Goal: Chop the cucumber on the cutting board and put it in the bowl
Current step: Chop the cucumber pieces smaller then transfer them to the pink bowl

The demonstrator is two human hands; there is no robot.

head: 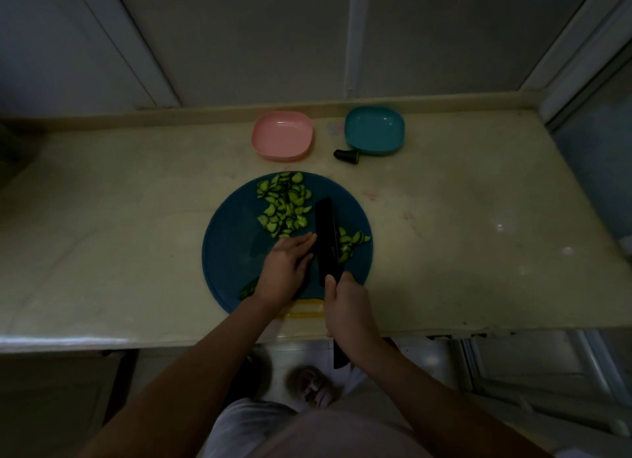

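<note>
The pale surface (444, 218) carries everything, with the round blue cutting board (232, 252) at its near edge, right in front of you. Beyond the board's far rim sit two bowls: the pink bowl (283, 135) straight behind it and the teal bowl (374, 131) behind it to the right, the two apart from each other and from the board. Your left hand (287, 269) lies over the near middle of the board, its grip slack, fingers laid out nearly straight on top of the uncut cucumber (248, 290), whose dark end pokes out by the board's near-left rim. Your right hand (345, 303) is at the board's near-right rim, its grip wrapped tight round the handle of the black knife (328, 238), whose blade runs across the board's middle just beside your left fingertips. The big heap of slices (285, 211) covers the board's far part, left of the blade; a few slices (352, 243) lie at the board's right rim. A dark cucumber end (347, 154) rests off the board, past its far-right rim, against the teal bowl
</note>
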